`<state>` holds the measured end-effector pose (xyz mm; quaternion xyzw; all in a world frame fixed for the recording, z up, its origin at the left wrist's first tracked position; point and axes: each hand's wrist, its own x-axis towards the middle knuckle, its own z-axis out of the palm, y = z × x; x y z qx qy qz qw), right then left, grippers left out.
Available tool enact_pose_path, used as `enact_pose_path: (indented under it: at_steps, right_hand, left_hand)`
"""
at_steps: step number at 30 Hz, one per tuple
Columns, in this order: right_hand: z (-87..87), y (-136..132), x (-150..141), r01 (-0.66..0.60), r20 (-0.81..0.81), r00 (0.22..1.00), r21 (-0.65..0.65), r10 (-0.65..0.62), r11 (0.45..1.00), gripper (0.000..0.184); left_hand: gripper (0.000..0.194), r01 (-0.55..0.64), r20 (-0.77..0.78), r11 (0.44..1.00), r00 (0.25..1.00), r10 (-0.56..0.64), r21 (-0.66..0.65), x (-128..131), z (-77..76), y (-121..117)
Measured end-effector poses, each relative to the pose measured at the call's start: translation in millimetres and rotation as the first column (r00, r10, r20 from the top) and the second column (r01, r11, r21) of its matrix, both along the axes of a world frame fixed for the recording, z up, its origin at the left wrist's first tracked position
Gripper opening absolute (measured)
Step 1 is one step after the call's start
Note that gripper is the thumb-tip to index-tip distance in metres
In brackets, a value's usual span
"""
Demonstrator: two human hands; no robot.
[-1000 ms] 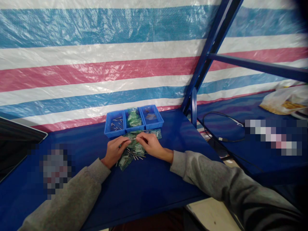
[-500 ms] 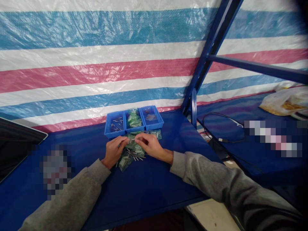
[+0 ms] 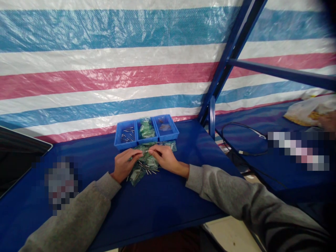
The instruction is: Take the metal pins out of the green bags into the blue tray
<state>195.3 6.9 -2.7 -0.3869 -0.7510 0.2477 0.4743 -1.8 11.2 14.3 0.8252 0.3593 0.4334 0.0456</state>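
Note:
My left hand (image 3: pixel 125 163) and my right hand (image 3: pixel 163 157) meet over a heap of small green plastic bags (image 3: pixel 144 164) and thin metal pins (image 3: pixel 148 171) on the blue table (image 3: pixel 157 203). Both hands are pinched, fingertips close together, around a small bag and pin that are too small to tell apart. Just behind the heap stand three small blue trays: the left tray (image 3: pixel 125 134) holds metal pins, the middle tray (image 3: pixel 146 129) green bags, the right tray (image 3: pixel 166 126) a few small parts.
A striped tarp (image 3: pixel 105 70) hangs behind the table. A blue metal frame post (image 3: pixel 211 115) stands at the right, with a black cable (image 3: pixel 236 138) and a plastic bag (image 3: pixel 307 110) beyond it. A dark flat object (image 3: pixel 15 154) lies at the far left.
The fingertips of both hands shift slightly over the heap; the left hand's fingers rose a little, then settled. The view moved slightly.

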Motion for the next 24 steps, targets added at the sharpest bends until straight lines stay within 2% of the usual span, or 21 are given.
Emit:
enact_pose_path:
  at_steps: [5,11,16,24]
  right_hand:
    - [-0.5,-0.3,1.1,-0.009,-0.022,1.0,0.008,0.009,1.0,0.026]
    - [-3.7,2.1,-0.2,-0.038,0.048,0.998,0.015,0.037,0.999,0.028]
    - [-3.0,1.1,-0.1,0.006,0.067,0.998,0.016,-0.007,1.0,0.032]
    - [0.9,-1.1,0.7,0.009,0.054,0.999,0.019,-0.01,1.0,0.032]
  left_hand:
    - [0.011,-0.001,0.003,0.999,1.0,0.001,-0.034,0.5,0.5,1.0]
    - [0.01,0.038,0.027,0.998,0.999,-0.036,-0.044,-1.3,-0.7,1.7]
    - [0.011,0.018,0.076,0.995,0.997,-0.01,-0.103,-1.1,-1.6,-0.4]
    - [0.012,-0.004,0.015,0.988,1.0,0.006,-0.154,-0.5,-4.7,-1.3]
